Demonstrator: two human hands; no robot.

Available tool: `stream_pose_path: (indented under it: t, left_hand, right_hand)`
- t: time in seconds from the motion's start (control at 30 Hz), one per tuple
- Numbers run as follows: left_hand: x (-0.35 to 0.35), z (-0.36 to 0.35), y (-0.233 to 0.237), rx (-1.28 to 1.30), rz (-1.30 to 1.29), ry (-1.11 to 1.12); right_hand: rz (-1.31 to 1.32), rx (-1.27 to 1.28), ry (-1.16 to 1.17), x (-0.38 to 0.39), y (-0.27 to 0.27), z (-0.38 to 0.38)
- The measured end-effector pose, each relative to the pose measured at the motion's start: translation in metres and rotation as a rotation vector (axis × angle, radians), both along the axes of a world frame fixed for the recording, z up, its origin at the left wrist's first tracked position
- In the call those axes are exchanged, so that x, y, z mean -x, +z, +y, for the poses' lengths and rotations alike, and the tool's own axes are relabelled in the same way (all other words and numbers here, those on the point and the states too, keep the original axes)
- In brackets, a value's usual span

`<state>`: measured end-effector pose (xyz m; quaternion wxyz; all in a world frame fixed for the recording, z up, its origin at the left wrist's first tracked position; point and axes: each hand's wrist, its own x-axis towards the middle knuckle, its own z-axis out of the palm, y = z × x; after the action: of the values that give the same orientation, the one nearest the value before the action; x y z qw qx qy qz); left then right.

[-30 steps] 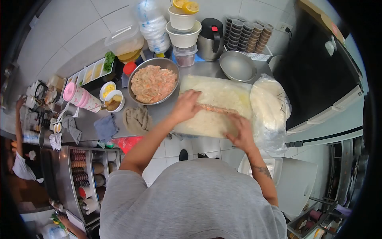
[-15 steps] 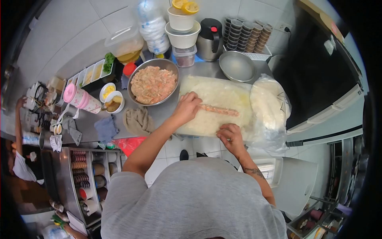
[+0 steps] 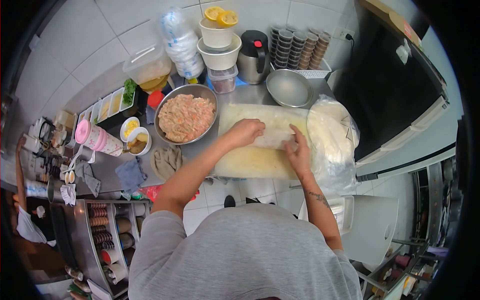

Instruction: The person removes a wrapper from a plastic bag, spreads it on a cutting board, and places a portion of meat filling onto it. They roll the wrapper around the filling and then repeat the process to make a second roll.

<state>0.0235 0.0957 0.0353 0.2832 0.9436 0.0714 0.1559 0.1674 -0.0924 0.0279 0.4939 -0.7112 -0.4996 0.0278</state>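
A pale, thin wrapper sheet [image 3: 274,139] lies folded over on itself on the yellowish cutting board [image 3: 257,164]. The strip of pinkish filling is covered by the fold. My left hand [image 3: 246,133] is closed, its fingers curled on the left part of the folded edge. At the right end, my right hand [image 3: 299,154] grips the fold between thumb and fingers. Left of the board stands a steel bowl [image 3: 161,131] heaped with pinkish minced filling [image 3: 185,118]. A plastic bag of pale sheets [image 3: 330,135] lies against the board's right side.
Behind the board are a round metal pan [image 3: 289,88], a steel jug [image 3: 253,57], stacked white tubs [image 3: 219,56] and stacked sauce cups [image 3: 295,47]. Cloths [image 3: 167,162], small bowls [image 3: 140,142] and a pink tumbler [image 3: 97,136] occupy the left. Another person's arm [image 3: 21,170] shows far left.
The sheet's near edge has been lifted and folded away from me over the filling, baring the board's near part. Both hands moved with it, the right one upward. The view shifted slightly.
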Motion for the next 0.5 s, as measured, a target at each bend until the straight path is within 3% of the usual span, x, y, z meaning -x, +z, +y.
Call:
stream_pose_path:
  t: [0.03, 0.07, 0.17, 0.23, 0.27, 0.33, 0.43, 0.5]
  left_hand:
    - [-0.005, 0.007, 0.0, 0.007, 0.02, -0.029]
    - [-0.009, 0.012, 0.0, 0.018, 0.053, -0.044]
    - [-0.017, 0.025, -0.005, 0.049, 0.146, -0.059]
    - [-0.018, 0.027, -0.011, 0.079, 0.201, -0.036]
    - [-0.018, 0.026, -0.013, -0.033, 0.159, 0.005]
    - [-0.014, 0.02, -0.003, -0.262, 0.068, 0.092]
    - [0.003, -0.003, 0.01, -0.391, -0.06, 0.235]
    - [0.024, -0.024, 0.0, -0.378, -0.089, 0.208]
  right_hand:
    - [0.08, -0.008, -0.067, -0.005, -0.002, 0.004]
    - [-0.155, -0.024, -0.148, -0.009, -0.004, 0.004]
    - [-0.432, -0.009, 0.266, -0.001, -0.006, -0.004]
    - [-0.582, 0.141, 0.32, 0.02, -0.01, 0.0]
    - [-0.654, 0.219, 0.346, 0.027, -0.012, 0.001]
    - [-0.64, 0.287, 0.312, 0.027, -0.024, 0.005]
    - [-0.637, 0.32, 0.308, 0.023, -0.029, 0.011]
    - [-0.603, 0.346, 0.332, 0.019, -0.026, 0.013]
